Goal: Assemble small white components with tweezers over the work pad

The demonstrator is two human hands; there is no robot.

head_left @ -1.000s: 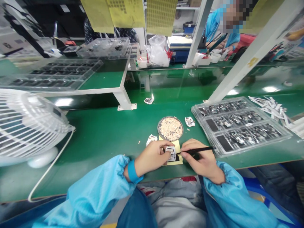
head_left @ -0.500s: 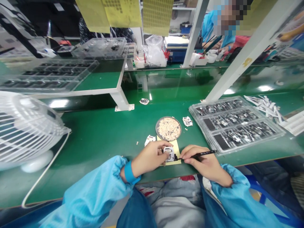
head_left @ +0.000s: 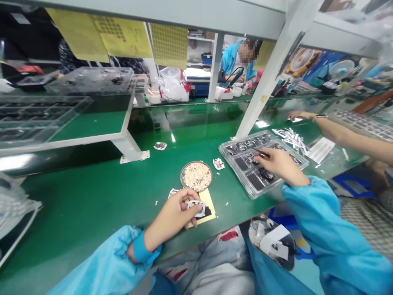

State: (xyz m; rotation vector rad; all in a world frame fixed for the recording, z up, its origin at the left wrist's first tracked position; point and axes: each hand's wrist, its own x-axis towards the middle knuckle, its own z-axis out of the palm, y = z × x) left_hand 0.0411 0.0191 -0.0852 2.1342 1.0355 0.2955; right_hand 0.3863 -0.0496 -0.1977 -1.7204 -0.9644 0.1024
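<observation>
Near the bench's front edge, my left hand (head_left: 175,211) is closed on a small white frame part (head_left: 197,208), above a yellow pad (head_left: 208,199) with black pieces on it. My right hand (head_left: 278,164) pinches dark tweezers (head_left: 263,153) over a clear compartment tray (head_left: 252,189) of small dark and silvery parts. Its fingertips cover some of the parts, so whether the tips touch any is unclear. A round dish (head_left: 196,176) of tiny beige bits lies behind the pad. Other white frame parts lie right of the dish (head_left: 218,164), further back (head_left: 160,146), and partly behind my left hand.
A white fan (head_left: 14,205) stands at the left, below a raised shelf (head_left: 89,139). A metal post (head_left: 260,94) rises behind the tray. Another person's arm (head_left: 346,135) reaches in at right near white strips (head_left: 291,138). A person (head_left: 238,61) sits opposite.
My right hand has moved from beside the frame part to over the compartment tray. My left hand still holds the frame part. The view has turned right, bringing another person's arm into sight.
</observation>
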